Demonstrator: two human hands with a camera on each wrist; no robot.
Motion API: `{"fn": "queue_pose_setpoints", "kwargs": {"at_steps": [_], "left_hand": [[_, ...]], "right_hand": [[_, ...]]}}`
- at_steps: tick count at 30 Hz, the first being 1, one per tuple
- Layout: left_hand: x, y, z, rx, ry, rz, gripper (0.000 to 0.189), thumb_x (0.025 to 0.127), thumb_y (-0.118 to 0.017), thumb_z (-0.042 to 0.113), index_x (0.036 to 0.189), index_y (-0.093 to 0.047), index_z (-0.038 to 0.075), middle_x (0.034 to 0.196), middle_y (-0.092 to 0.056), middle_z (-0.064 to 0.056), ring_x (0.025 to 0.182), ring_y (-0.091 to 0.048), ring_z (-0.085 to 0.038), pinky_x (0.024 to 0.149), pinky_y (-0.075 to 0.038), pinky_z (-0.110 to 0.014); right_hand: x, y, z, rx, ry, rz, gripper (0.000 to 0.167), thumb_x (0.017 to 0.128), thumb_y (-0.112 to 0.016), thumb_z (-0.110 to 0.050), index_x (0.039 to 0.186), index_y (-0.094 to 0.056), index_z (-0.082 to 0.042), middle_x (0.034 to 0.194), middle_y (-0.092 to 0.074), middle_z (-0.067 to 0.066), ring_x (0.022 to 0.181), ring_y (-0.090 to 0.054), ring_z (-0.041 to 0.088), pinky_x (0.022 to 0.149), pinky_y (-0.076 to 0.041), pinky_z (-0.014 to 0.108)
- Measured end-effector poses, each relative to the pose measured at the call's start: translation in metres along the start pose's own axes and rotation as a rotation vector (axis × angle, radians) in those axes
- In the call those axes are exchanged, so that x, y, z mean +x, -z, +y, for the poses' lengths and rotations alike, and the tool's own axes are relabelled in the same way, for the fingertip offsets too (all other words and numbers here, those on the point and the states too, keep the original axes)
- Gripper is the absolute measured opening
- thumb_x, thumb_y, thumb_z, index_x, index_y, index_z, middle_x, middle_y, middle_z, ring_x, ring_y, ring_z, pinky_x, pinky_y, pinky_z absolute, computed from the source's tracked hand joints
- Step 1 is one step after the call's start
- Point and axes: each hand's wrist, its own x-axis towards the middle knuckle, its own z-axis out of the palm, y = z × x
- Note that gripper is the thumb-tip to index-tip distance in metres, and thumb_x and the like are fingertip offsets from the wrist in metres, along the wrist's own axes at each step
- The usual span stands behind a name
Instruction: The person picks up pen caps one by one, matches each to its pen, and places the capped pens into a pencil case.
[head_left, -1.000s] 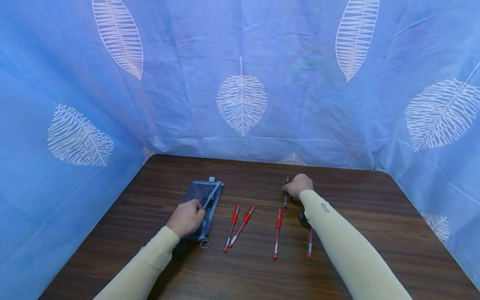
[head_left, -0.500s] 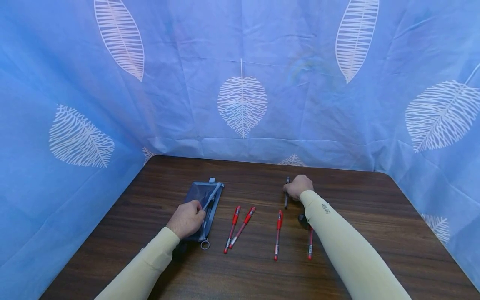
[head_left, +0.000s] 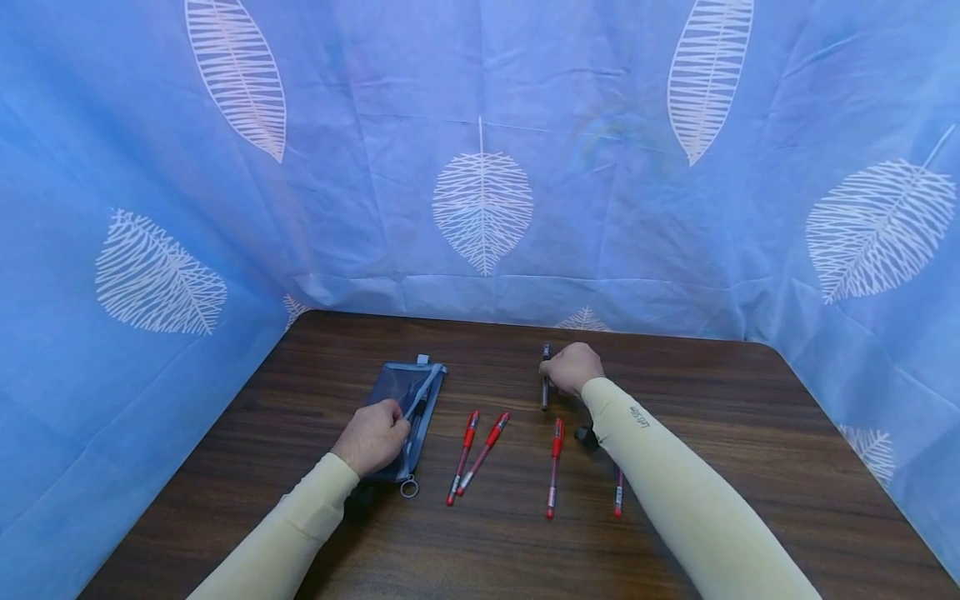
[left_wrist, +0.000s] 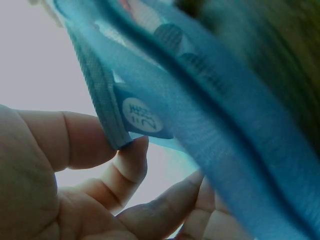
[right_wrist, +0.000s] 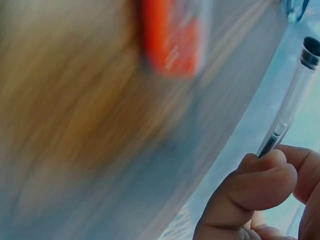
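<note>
A blue mesh zippered pencil case (head_left: 388, 385) lies at the left of the table. My left hand (head_left: 373, 437) pinches the edge of its opening; in the left wrist view, thumb and finger hold a strip of the blue trim (left_wrist: 102, 95), next to a round white label (left_wrist: 142, 115). At the back, right of centre, my right hand (head_left: 574, 367) pinches a black pen (head_left: 545, 393). The right wrist view shows that pen's clear barrel (right_wrist: 292, 97) and black end sticking up from the fingers. What lies inside the case is mostly hidden by mesh and hand.
Two red pens, one straight (head_left: 462, 460) and one slanted (head_left: 484, 451), lie right of the case with their lower ends close together. Another red pen (head_left: 555, 468) lies farther right. A fourth's lower end (head_left: 618, 497) shows beside my right sleeve. Blue leaf-print cloth (head_left: 360, 208) hangs behind the table.
My right hand has moved left with the black pen, which was farther right along the back of the table. My left hand keeps its hold on the pencil case.
</note>
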Motion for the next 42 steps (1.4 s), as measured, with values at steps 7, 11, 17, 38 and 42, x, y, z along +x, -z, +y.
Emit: {"fn": "queue_pose_setpoints", "kwargs": {"at_steps": [7, 11, 17, 38, 42], "left_hand": [[0.001, -0.001, -0.001, 0.009, -0.033, 0.022, 0.016, 0.1, -0.051, 0.021, 0.093, -0.06, 0.009, 0.072, -0.056, -0.006, 0.059, -0.055, -0.017, 0.05, -0.045, -0.029], [0.001, -0.001, -0.002, 0.018, -0.059, 0.038, 0.016, 0.099, -0.051, 0.019, 0.09, -0.059, 0.009, 0.069, -0.056, -0.005, 0.056, -0.054, -0.017, 0.048, -0.043, -0.03], [0.0, 0.001, -0.002, 0.015, -0.057, 0.031, 0.016, 0.099, -0.051, 0.019, 0.09, -0.059, 0.009, 0.069, -0.055, -0.005, 0.057, -0.054, -0.017, 0.049, -0.043, -0.03], [0.001, 0.001, -0.002, 0.01, -0.042, 0.017, 0.016, 0.098, -0.051, 0.02, 0.09, -0.059, 0.01, 0.071, -0.056, -0.005, 0.059, -0.054, -0.017, 0.05, -0.044, -0.03], [0.001, 0.002, -0.001, -0.001, -0.038, 0.006, 0.015, 0.098, -0.051, 0.02, 0.091, -0.059, 0.01, 0.072, -0.057, -0.005, 0.059, -0.054, -0.018, 0.05, -0.044, -0.03]], "right_hand": [[-0.014, -0.015, -0.021, 0.045, 0.068, -0.042, 0.029, 0.091, -0.064, -0.025, 0.068, -0.071, -0.01, 0.069, -0.07, 0.011, 0.054, -0.057, 0.02, 0.05, -0.041, 0.03], [-0.021, -0.022, -0.032, 0.067, 0.089, -0.071, 0.027, 0.09, -0.065, -0.026, 0.069, -0.072, -0.012, 0.072, -0.071, 0.012, 0.06, -0.061, 0.025, 0.049, -0.038, 0.03], [-0.031, -0.034, -0.045, 0.079, 0.12, -0.101, 0.025, 0.09, -0.066, -0.024, 0.07, -0.073, -0.011, 0.069, -0.07, 0.01, 0.06, -0.063, 0.023, 0.052, -0.042, 0.03], [-0.065, -0.103, -0.084, 0.207, 0.181, -0.295, 0.02, 0.09, -0.067, -0.016, 0.072, -0.071, -0.008, 0.058, -0.063, 0.002, 0.048, -0.054, 0.012, 0.048, -0.045, 0.026], [-0.069, -0.113, -0.091, 0.22, 0.177, -0.321, 0.02, 0.091, -0.066, -0.016, 0.073, -0.071, -0.008, 0.057, -0.062, 0.001, 0.048, -0.055, 0.012, 0.049, -0.048, 0.027]]}}
